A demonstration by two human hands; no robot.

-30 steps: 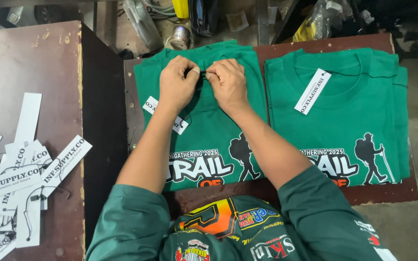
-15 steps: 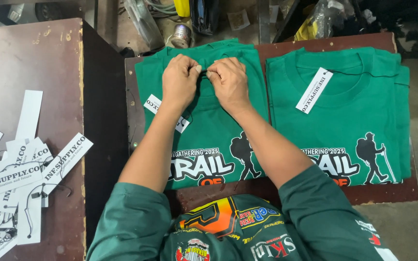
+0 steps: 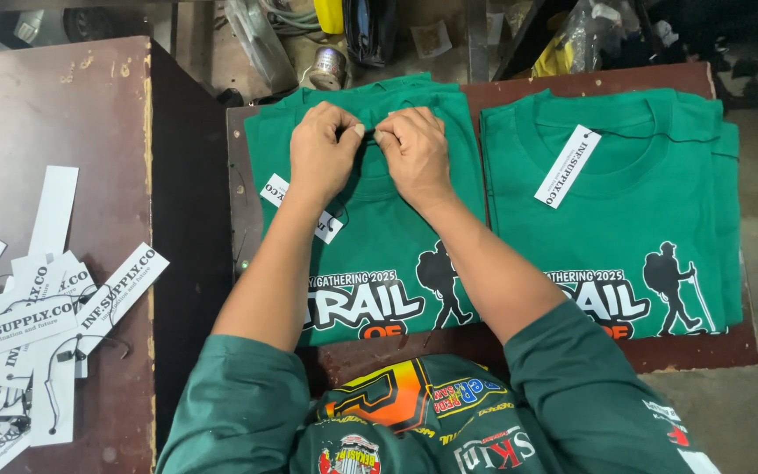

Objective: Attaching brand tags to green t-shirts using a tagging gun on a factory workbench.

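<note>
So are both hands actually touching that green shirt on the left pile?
Touching. The head view shows the left hand and right hand pressed onto the green shirt at its collar, fingertips pinching there.

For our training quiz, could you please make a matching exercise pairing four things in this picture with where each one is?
Things:
1. left hand
2. right hand
3. loose white tags
4. tagged green shirt

Places:
A. heaped on the dark table at the far left
B. pinching the collar, right of the other hand
C. lying flat on the right of the board, untouched
D. at the collar, with a white tag beside its wrist

Pairs: 1-D, 2-B, 3-A, 4-C
</note>
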